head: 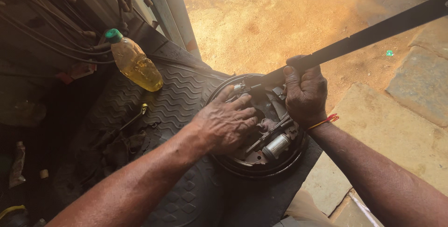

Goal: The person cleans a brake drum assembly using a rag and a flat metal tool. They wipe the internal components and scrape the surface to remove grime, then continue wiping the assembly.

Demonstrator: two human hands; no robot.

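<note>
1. Both forearms come in from the bottom of the frame and meet over a round drum brake backing plate [233,165] lying flat on a black rubber mat [175,94].
2. Left hand [226,124] is spread palm-down on the plate's left half, fingers half curled and pressing on the brake shoe [228,97] under them. Can't see it closed around anything, it's more bracing than gripping.
3. Right hand [305,91] is fisted tight around a long dark flat bar [368,35]. That bar runs up and away past the knuckles toward the top right, and its near tip is poked into the mechanism just ahead of the left fingertips.
4. Just below the right wrist there's a small silver wheel cylinder [276,146], with springs and levers between the two hands.
5. My read: this is the prying stage, bar levering a shoe or spring while the other hand keeps the plate from sliding. Next move probably needs steady downward pressure from the left and a controlled lever pull, since a slip would send the tip toward those fingers.
6. Off past the left hand sits a bottle of yellow liquid [134,62] with a green cap, well apart from the work.
</note>
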